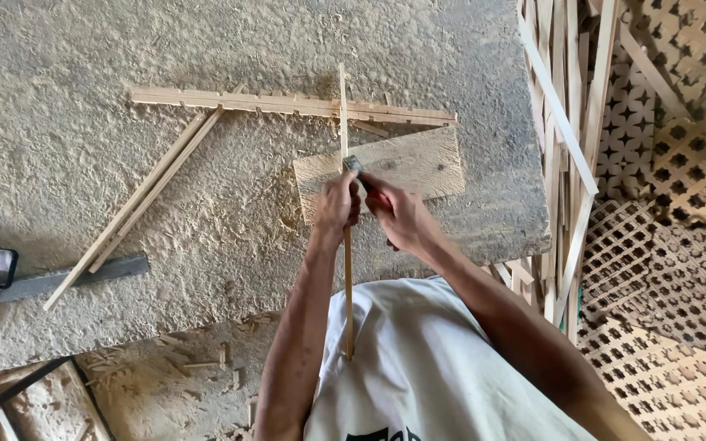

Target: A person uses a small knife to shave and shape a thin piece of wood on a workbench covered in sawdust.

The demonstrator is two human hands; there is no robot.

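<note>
Head view: left hand (338,202) fingers closed round thin wooden slat (342,114) lying across scrap board (402,163) on sawdusted surface (124,147); right hand (398,214) grips red-handled chisel (355,166) at slat. Judgement: brace slat firm, blade square, cut over board

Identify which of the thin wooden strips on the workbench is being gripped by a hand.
The upright strip crossing the small board, gripped by the left hand. The notched strips and the slanted pair lie untouched.
</note>
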